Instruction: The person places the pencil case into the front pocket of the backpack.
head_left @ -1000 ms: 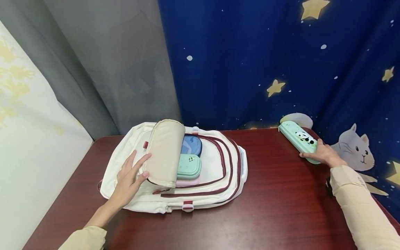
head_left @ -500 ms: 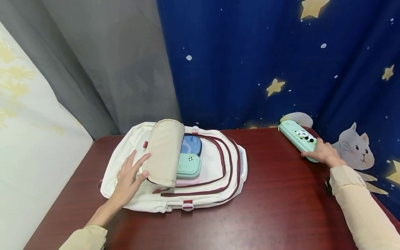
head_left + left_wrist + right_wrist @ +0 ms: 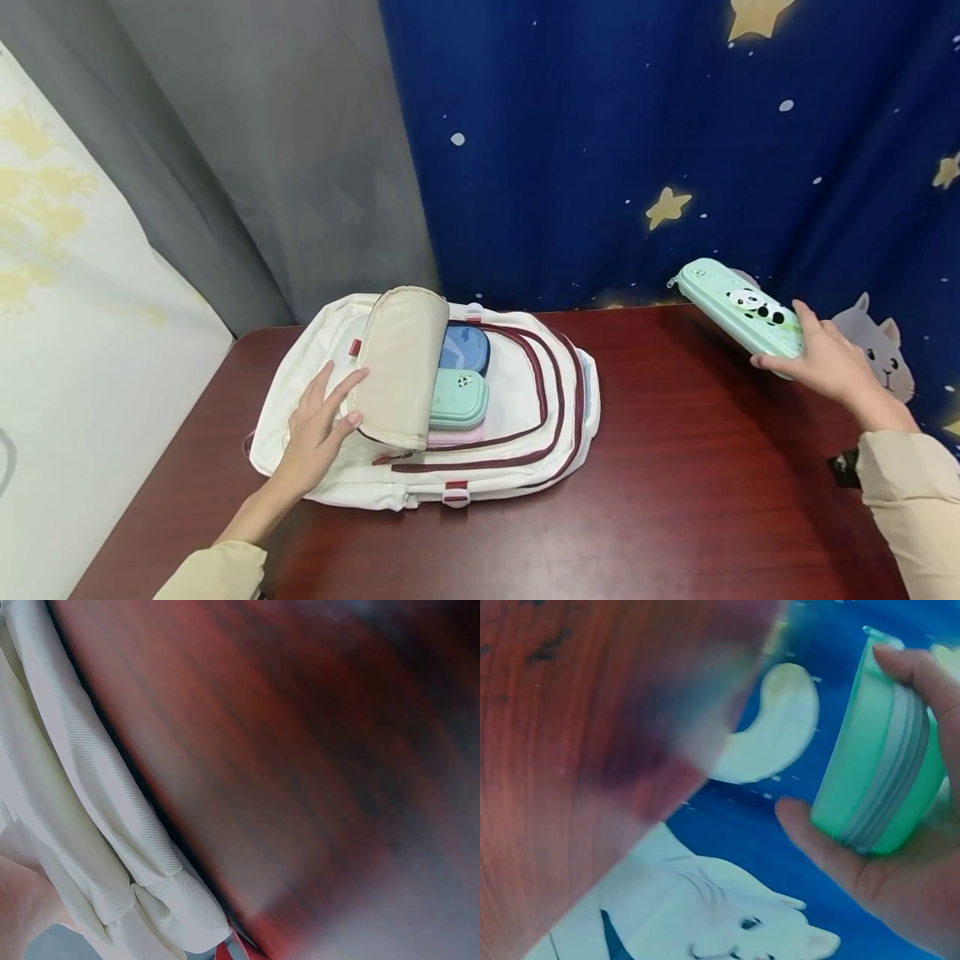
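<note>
A white backpack [image 3: 315,392] with dark red zips lies flat on the dark red table [image 3: 675,483]. My left hand [image 3: 318,433] holds its beige front flap [image 3: 393,367] folded back with straight fingers. Inside show a blue case [image 3: 463,348], a mint case [image 3: 459,398] and a pink case [image 3: 453,437]. My right hand [image 3: 828,367] grips one end of a mint pencil case [image 3: 738,312] with a panda print, lifted above the table's far right corner. The right wrist view shows thumb and fingers wrapped around that mint pencil case [image 3: 881,761].
A blue curtain [image 3: 637,150] with stars and a cat print hangs behind the table. A grey curtain [image 3: 262,150] and a pale one [image 3: 75,317] stand at the left. The left wrist view shows the backpack's white fabric [image 3: 82,810] against the table top.
My right hand has lifted the panda pencil case off the table's far right corner. The left hand stays on the flap. The view shifted slightly.
</note>
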Demonstrator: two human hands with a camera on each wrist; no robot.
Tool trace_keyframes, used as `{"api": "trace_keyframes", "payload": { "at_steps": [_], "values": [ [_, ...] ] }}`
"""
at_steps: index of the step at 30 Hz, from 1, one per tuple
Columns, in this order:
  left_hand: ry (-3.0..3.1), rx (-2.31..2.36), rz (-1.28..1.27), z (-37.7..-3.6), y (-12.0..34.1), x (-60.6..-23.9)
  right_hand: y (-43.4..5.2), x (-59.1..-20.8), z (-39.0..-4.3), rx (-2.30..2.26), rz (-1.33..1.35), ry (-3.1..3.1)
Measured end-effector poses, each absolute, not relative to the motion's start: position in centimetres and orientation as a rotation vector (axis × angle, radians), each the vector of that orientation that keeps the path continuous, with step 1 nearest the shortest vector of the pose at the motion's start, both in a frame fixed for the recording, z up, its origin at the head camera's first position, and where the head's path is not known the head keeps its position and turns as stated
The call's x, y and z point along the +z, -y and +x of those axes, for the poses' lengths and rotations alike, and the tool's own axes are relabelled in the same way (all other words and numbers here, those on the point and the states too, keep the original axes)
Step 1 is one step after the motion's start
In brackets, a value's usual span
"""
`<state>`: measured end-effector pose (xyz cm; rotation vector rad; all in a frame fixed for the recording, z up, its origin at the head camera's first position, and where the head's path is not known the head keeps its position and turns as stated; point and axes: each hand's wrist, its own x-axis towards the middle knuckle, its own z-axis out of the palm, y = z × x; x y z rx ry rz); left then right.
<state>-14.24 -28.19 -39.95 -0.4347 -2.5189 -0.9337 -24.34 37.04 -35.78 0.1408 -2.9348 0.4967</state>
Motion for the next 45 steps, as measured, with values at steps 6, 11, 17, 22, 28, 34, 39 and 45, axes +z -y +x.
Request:
{"api": "trace_keyframes", "payload": {
  "at_steps": [6,11,17,22,28,34,39,45],
  "values": [
    [2.521,-0.941,-0.439,-14.2,28.1,-39.9,-35.9,-34.0,-22.6,0.522,0.258,2.881],
    [2.520,-0.949,-0.442,-14.2,28.0,-39.9,-34.2,-32.7,-21.5,0.510,0.355,2.828],
    [2.506,-0.965,-0.457,-14.3,27.9,-39.7,-31.6,-31.6,-20.7,0.531,0.467,2.766],
    [2.523,-0.967,-0.450,-14.5,27.9,-39.7,-29.5,-31.5,-20.8,0.505,0.557,2.716],
    [2.522,-0.974,-0.443,-14.4,28.0,-39.8,-27.6,-31.4,-21.5,0.502,0.626,2.714],
    [2.529,-0.975,-0.423,-14.3,28.1,-39.9,-26.3,-31.9,-22.0,0.553,0.706,2.722],
    [2.542,-0.945,-0.418,-14.3,28.0,-39.9,-25.5,-32.2,-22.2,0.562,0.748,2.733],
    [2.552,-0.931,-0.407,-14.4,28.0,-39.8,-24.1,-32.5,-23.0,0.545,0.816,2.716]
  ]
}}
